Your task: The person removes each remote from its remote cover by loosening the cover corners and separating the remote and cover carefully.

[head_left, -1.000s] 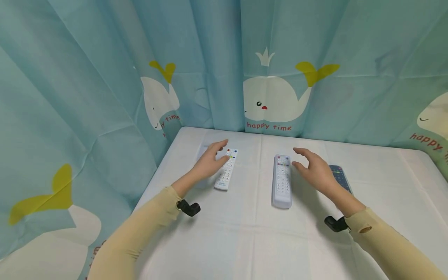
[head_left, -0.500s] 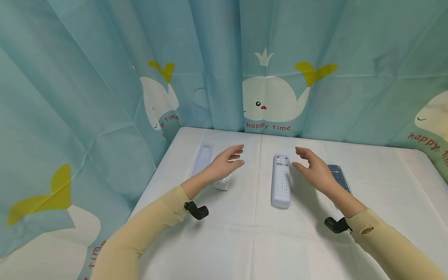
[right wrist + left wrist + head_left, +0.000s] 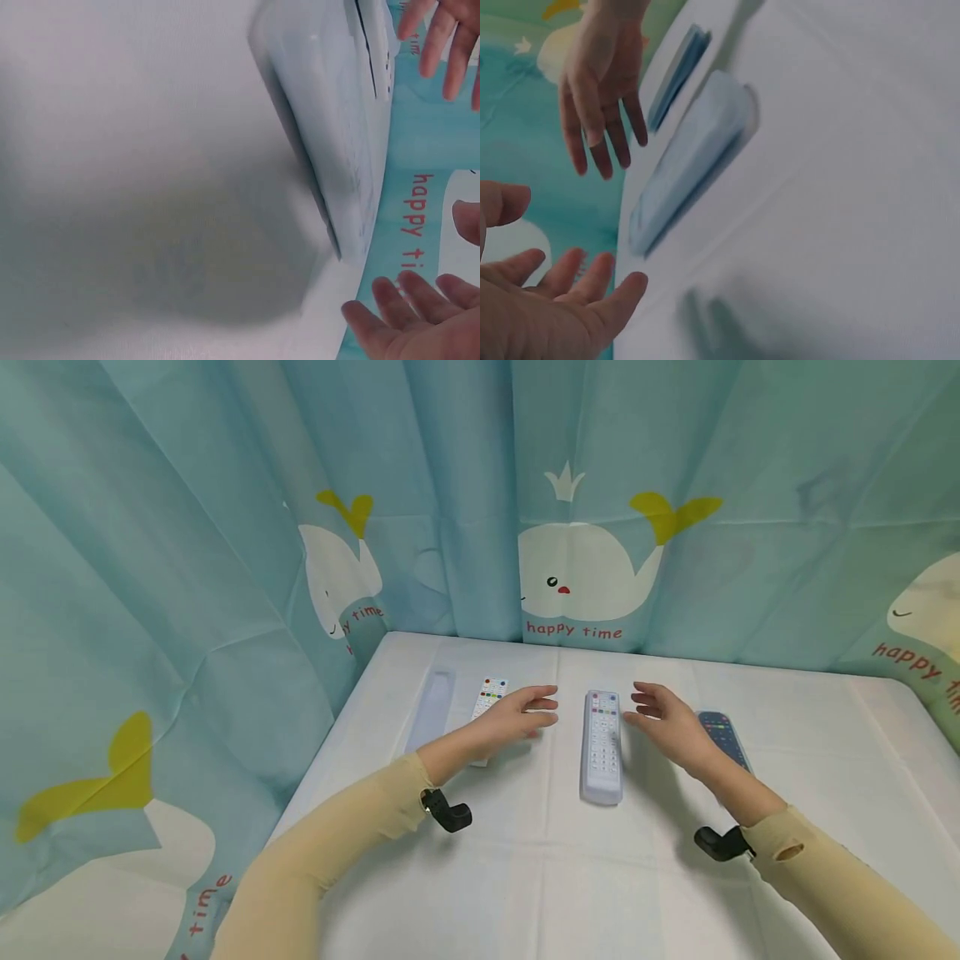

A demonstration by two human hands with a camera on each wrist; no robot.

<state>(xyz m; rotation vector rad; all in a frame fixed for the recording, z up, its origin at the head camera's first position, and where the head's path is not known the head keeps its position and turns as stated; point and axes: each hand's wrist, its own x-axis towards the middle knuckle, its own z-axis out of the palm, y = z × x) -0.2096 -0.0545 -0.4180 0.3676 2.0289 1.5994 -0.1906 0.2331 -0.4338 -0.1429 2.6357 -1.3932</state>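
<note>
In the middle of the white table lies a white remote control (image 3: 602, 747) inside what looks like a pale translucent cover. Just left of it my left hand (image 3: 513, 722) hovers with its fingers extended, holding nothing. My right hand (image 3: 670, 727) is on the other side, also above the table, its fingers loosely bent and free of any object. Both palms face the covered remote (image 3: 694, 161) without visibly touching it. A slim white remote (image 3: 491, 692) is partly hidden behind my left hand. Behind my right hand, a dark blue remote (image 3: 723, 735) is partly covered from sight.
A flat, translucent pale sleeve or case (image 3: 431, 710) lies at the table's left side. Light blue curtains (image 3: 450, 568) with printed whales hang along the left and back edges of the white table (image 3: 487, 877). Each wrist carries a small black camera mount (image 3: 447, 812).
My left hand has moved right from over the slim white remote toward the covered remote, uncovering the pale sleeve. My right hand has barely shifted. The remotes stay in place.
</note>
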